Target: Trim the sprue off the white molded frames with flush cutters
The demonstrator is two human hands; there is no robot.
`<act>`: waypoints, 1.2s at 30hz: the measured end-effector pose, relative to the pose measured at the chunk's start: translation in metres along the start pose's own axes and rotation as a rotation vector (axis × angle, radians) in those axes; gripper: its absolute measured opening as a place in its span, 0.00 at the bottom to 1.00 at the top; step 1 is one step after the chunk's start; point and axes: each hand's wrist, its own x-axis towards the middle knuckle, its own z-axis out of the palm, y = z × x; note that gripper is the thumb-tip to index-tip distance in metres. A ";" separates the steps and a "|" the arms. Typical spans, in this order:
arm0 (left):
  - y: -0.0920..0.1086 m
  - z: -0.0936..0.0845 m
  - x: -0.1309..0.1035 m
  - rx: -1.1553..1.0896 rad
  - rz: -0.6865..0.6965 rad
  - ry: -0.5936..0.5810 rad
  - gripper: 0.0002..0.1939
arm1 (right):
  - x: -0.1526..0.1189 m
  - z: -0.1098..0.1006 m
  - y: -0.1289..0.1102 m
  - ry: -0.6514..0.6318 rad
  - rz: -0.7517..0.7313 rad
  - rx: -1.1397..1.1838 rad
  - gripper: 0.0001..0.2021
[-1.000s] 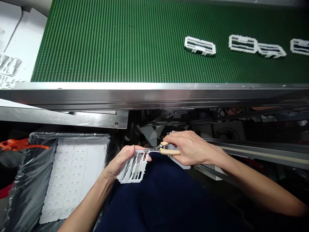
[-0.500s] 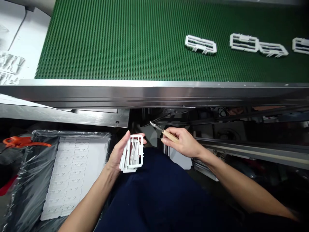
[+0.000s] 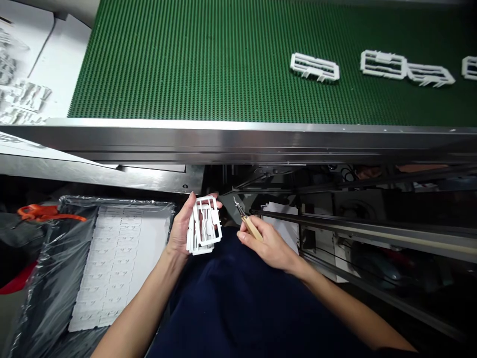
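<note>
My left hand (image 3: 182, 227) is closed around a small stack of white plastic frames (image 3: 204, 243), held tilted in front of my dark blue clothing. The frames have slots and thin inner bars, and the top one sits askew over the others. In my right hand (image 3: 270, 246) is a trimming tool (image 3: 252, 228) with a light wood-coloured handle and a slim metal tip. Its tip points up and left, to the right of the stack and apart from it. My right fingers wrap the handle; the tip's exact kind is too small to tell.
A green ribbed conveyor belt (image 3: 194, 64) carries several white frames, one nearest at centre right (image 3: 315, 67). Its metal rail (image 3: 238, 141) runs across. At left, a plastic-lined box (image 3: 65, 199) holds rows of white parts, with orange-handled scissors (image 3: 48, 213) by its corner. White parts (image 3: 32, 94) lie upper left.
My right hand has moved left and slightly down, bringing the tool nearer the frames, with its tip turned more upward. My left hand has risen slightly with the stack. The view has shifted a little.
</note>
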 end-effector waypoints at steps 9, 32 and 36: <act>-0.002 -0.003 -0.002 -0.028 0.014 -0.025 0.21 | 0.000 0.017 -0.002 0.010 -0.028 0.113 0.07; 0.000 -0.010 -0.003 -0.073 0.021 -0.077 0.21 | 0.014 0.045 -0.017 0.140 -0.070 0.277 0.06; 0.001 -0.011 -0.002 -0.074 0.036 -0.068 0.21 | 0.015 0.046 -0.019 0.144 -0.072 0.295 0.06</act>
